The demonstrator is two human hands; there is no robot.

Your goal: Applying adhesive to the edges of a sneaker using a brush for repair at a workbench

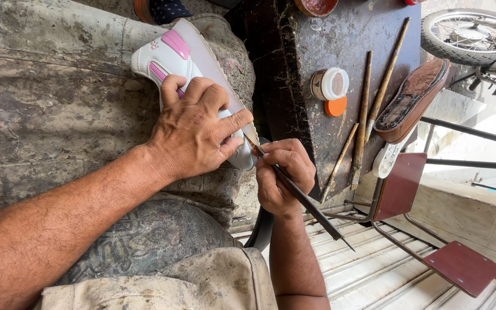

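left hand (193, 129): fingers curled over the white and pink sneaker (185, 69), clamping it down on the lap, index finger stretched along the sole edge near the toe

right hand (279, 175): fingers pinched shut around a thin dark brush (299, 198), tip touching the sneaker's sole edge right beside the left index finger, handle sticking out past the wrist

sneaker: lies on its side across the stained apron (58, 86) over the person's knees, sole facing the tabletop, toe end between the two hands

just past the hands, dark grimy tabletop (299, 74), surface streaked with dried glue

on it: small round tin (328, 84) with a white lid, orange cap (335, 107) touching it just below

beside those, three long wooden sticks (374, 92) lying roughly parallel, ends stained

brown shoe sole (411, 100) at the tabletop's far edge, worn underside up, hanging partly over; a second white sole (387, 158) sits just under it

top edge: reddish bowl (316, 7), cut off by the frame

further out: metal frame with dark red plates (431, 224) over a ribbed floor, motorbike wheel (469, 34) in the top corner
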